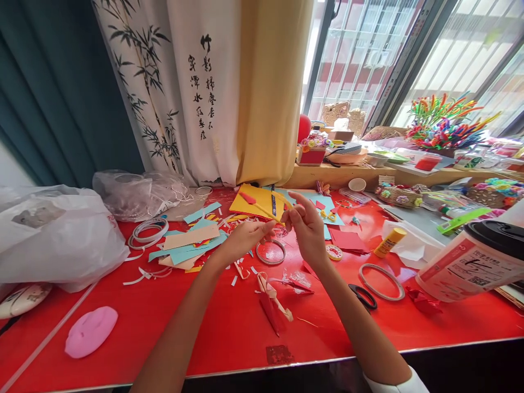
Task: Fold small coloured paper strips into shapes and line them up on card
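Above the middle of the red table, my left hand (250, 233) and my right hand (303, 222) pinch a thin yellow paper strip (286, 203) between their fingertips. The strip bends in a curve near my right fingers. A red pointed piece (247, 198) shows at the far left of the yellow length; whether it is joined to the strip I cannot tell. Behind the hands lie yellow paper sheets (241, 206). Below them are a tape ring (258, 252), a folded red and beige paper piece (268, 305) and small scraps.
Black-handled scissors (370, 299), another tape ring (401, 292), a glue stick (389, 243) and red paper squares (349, 241) lie to the right. A large lidded cup (462, 267) stands at the right edge. Leftward are blue paper strips (184, 255), a plastic bag (69, 234) and a pink lump (90, 332).
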{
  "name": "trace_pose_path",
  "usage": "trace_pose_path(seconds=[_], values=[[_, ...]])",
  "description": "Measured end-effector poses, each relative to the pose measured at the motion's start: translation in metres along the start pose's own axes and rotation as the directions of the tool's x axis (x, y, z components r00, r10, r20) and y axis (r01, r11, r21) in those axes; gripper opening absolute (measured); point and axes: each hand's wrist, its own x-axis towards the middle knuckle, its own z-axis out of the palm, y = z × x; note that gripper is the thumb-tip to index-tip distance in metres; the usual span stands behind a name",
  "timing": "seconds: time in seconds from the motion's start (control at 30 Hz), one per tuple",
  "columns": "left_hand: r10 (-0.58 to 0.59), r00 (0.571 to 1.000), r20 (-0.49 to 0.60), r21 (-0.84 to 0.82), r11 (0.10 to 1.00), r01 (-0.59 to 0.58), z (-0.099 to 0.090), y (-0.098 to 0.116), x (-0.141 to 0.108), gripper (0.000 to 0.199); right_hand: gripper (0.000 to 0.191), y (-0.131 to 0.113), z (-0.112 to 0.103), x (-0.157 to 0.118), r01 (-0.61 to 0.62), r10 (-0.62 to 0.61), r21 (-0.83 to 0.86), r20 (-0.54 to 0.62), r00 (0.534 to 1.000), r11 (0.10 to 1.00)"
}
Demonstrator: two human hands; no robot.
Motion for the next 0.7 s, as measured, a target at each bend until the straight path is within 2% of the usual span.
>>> trace_pose_path(seconds=[0.07, 0.13, 0.2, 0.27, 0.33, 0.4, 0.47, 0.53, 0.6, 0.7], values=[[-0.02, 1.0, 0.003, -0.187, 0.982, 0.02, 0.005, 0.001, 0.002, 0.041, 0.025, 0.001, 0.002, -0.001, -0.002, 0.001, 0.05, 0.021, 1.0, 0.999], [-0.046, 0.994, -0.101, -0.355, 0.935, 0.007, 0.007, 0.0, 0.004, 0.04, 0.022, 0.001, 0.003, -0.002, -0.021, 0.017, 0.082, 0.046, 0.999, 0.996], [-0.133, 0.98, -0.146, -0.426, 0.903, 0.06, 0.009, -0.001, 0.005, 0.042, 0.021, 0.002, 0.005, -0.003, -0.037, 0.031, 0.113, 0.054, 0.998, 0.993], [-0.243, 0.969, -0.05, -0.416, 0.887, 0.201, 0.012, -0.002, 0.005, 0.049, 0.02, 0.002, 0.006, -0.003, -0.044, 0.039, 0.158, 0.034, 0.999, 0.986], [-0.278, 0.957, 0.077, -0.398, 0.872, 0.285, 0.015, -0.003, 0.004, 0.053, 0.019, 0.001, 0.007, -0.003, -0.057, 0.054, 0.207, 0.022, 0.998, 0.977], [-0.229, 0.969, 0.092, -0.462, 0.852, 0.245, 0.02, -0.002, 0.004, 0.046, 0.019, 0.001, 0.007, -0.002, -0.082, 0.076, 0.243, 0.032, 0.997, 0.967], [-0.187, 0.982, -0.008, -0.573, 0.806, 0.149, 0.022, -0.002, 0.004, 0.035, 0.02, 0.001, 0.006, -0.001, -0.101, 0.09, 0.248, 0.058, 0.994, 0.963], [-0.193, 0.974, -0.12, -0.645, 0.761, 0.072, 0.021, -0.003, 0.005, 0.029, 0.02, 0.001, 0.003, 0.0, -0.086, 0.07, 0.218, 0.077, 0.995, 0.972], [-0.191, 0.965, -0.18, -0.662, 0.749, 0.025, 0.016, -0.004, 0.006, 0.026, 0.018, 0.0, -0.002, 0.002, -0.045, 0.031, 0.132, 0.107, 0.994, 0.99], [-0.155, 0.97, -0.189, -0.633, 0.774, 0.0, 0.01, -0.007, 0.006, 0.029, 0.02, -0.002, -0.01, 0.004, 0.052, -0.04, -0.089, 0.133, 0.99, 0.995]])
